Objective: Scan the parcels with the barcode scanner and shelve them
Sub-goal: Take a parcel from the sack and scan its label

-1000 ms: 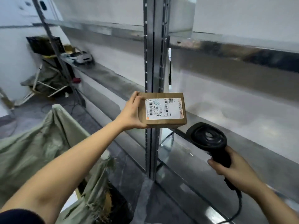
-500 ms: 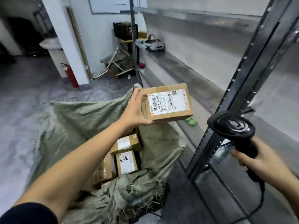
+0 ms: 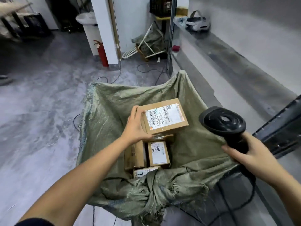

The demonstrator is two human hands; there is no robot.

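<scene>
Compared with half a second ago, the view has swung down and to the left: the shelf upright that crossed the right side then is now only at the right edge, and the held parcel, which was up in front of the shelving, is now over the open sack. We see the left hand [image 3: 135,128] gripping a cardboard parcel [image 3: 164,117] at its left end, fingers along the top edge and the thumb under the near side. The white shipping label [image 3: 164,115] with barcodes faces up toward the camera.

The right hand [image 3: 249,154] is closed around the handle of a black barcode scanner [image 3: 224,123]; its round head points toward the parcel, and it stands just beside the box, not touching it. A black cable [image 3: 250,191] runs down from the handle (it goes out of sight at the bottom).

Below the held parcel lies a green woven sack [image 3: 114,111], wide open on the grey concrete floor [image 3: 40,103]. Inside it we count at least three more cardboard boxes: one with a white label [image 3: 158,153], one plain brown [image 3: 134,154] to its left, and one partly hidden by the sack's folded rim [image 3: 144,172].

On the right is the metal shelving [image 3: 228,51], and on a far shelf rests a white headset [image 3: 197,24]. By the white pillar [image 3: 104,30] stands a red fire extinguisher [image 3: 102,52].
</scene>
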